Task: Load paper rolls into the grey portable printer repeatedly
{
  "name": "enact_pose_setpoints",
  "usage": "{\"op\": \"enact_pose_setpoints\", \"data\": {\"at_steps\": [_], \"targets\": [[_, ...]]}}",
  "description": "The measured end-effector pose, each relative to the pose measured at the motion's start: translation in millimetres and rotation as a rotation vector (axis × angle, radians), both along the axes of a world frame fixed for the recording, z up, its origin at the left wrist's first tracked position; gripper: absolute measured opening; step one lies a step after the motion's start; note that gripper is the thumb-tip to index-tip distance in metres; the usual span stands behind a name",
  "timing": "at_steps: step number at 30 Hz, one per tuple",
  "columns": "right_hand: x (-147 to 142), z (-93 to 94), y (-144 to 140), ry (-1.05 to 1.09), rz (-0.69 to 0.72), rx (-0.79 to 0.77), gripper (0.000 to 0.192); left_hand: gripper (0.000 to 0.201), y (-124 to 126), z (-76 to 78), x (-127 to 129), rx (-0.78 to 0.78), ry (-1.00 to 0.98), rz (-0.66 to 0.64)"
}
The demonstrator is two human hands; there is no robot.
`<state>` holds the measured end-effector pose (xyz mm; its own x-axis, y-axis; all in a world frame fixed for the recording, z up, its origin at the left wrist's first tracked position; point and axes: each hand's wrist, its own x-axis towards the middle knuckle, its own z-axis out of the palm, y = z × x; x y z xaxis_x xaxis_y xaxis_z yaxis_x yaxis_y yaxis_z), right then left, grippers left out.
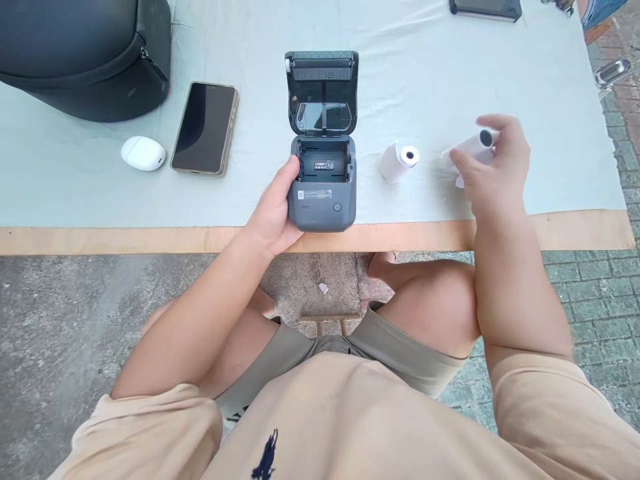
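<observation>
A dark grey label printer (323, 210) stands near the table's front edge with its lid (323, 93) raised. Its paper bay is exposed and shows a small printed sticker inside. My left hand (275, 213) grips the printer's left side, thumb at the bay's edge. To the right of the printer, a white paper roll (395, 165) rests on the cloth, its hollow core facing up and right. Farther right, my right hand (500, 167) is closed around another white paper roll (470, 148), with the thumb on its near side and one finger lifted. A dark round core shows at that roll's end.
A phone (205, 127) and a white earbud case (143, 153) lie left of the printer. Behind them is a black bag (90, 60). A dark device (486, 8) sits at the far edge of view. Pale cloth covers the table, whose wooden front edge (125, 241) is bare.
</observation>
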<state>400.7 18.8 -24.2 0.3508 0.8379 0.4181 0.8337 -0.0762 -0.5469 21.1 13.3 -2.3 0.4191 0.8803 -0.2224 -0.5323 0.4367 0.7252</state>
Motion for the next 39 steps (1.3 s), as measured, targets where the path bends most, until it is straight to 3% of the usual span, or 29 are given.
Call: {"op": "enact_pose_setpoints", "data": {"at_steps": [2,3,5,7,9,12,15,17,21,22,24,28,30,34,39], "targets": [[11.5,-9.4,11.2,0.337,-0.007,0.043,0.076,0.031,0.1,-0.4,-0.5,0.001,0.002,-0.003],[16.5,-12.7,17.3,0.541,0.002,0.050,0.075,0.031,0.1,-0.6,-0.5,0.002,0.005,-0.005],[23.7,-16.1,29.0,0.842,0.062,0.035,0.051,0.031,0.1,-0.6,-0.4,0.001,0.011,-0.008],[26.0,-15.9,38.2,0.929,0.107,-0.013,0.022,0.032,-0.3,-0.3,-0.3,0.002,0.017,-0.006],[23.6,-13.7,43.6,0.971,0.115,-0.043,0.010,0.032,-0.7,0.4,-0.3,0.008,0.023,-0.005],[13.1,-9.5,43.4,1.036,0.134,-0.038,0.011,0.032,-1.4,1.8,-0.9,0.019,0.029,-0.007],[-8.5,-1.6,32.7,1.061,0.166,0.014,0.030,0.033,-2.2,3.3,-1.4,0.011,0.032,-0.009],[-32.2,8.3,21.4,1.028,0.221,0.079,0.050,0.033,-2.8,3.6,-1.5,0.004,0.040,-0.017],[-95.0,34.4,-1.8,0.720,0.480,0.353,0.074,0.035,-4.5,1.4,-1.3,0.043,0.070,-0.028],[-110.5,40.1,-6.5,0.612,0.534,0.469,0.072,0.036,-5.1,0.7,-1.1,0.062,0.079,-0.030],[-137.8,49.0,-14.2,0.436,0.587,0.530,0.066,0.035,-6.4,-0.2,-0.6,0.090,0.101,-0.028],[-173.6,58.5,-22.2,0.270,0.729,0.359,0.035,0.030,-9.1,2.0,0.2,0.103,0.125,0.008],[-182.9,60.6,-21.9,0.165,0.728,0.273,0.026,0.037,-10.7,4.1,0.4,0.099,0.114,-0.001],[-191.2,62.0,-18.3,0.007,0.631,0.139,0.019,0.045,-14.5,5.5,0.8,0.099,0.099,-0.011],[-194.6,64.2,-21.1,-0.132,0.625,0.160,0.017,0.042,-17.2,3.5,1.2,0.096,0.085,-0.002]]}}
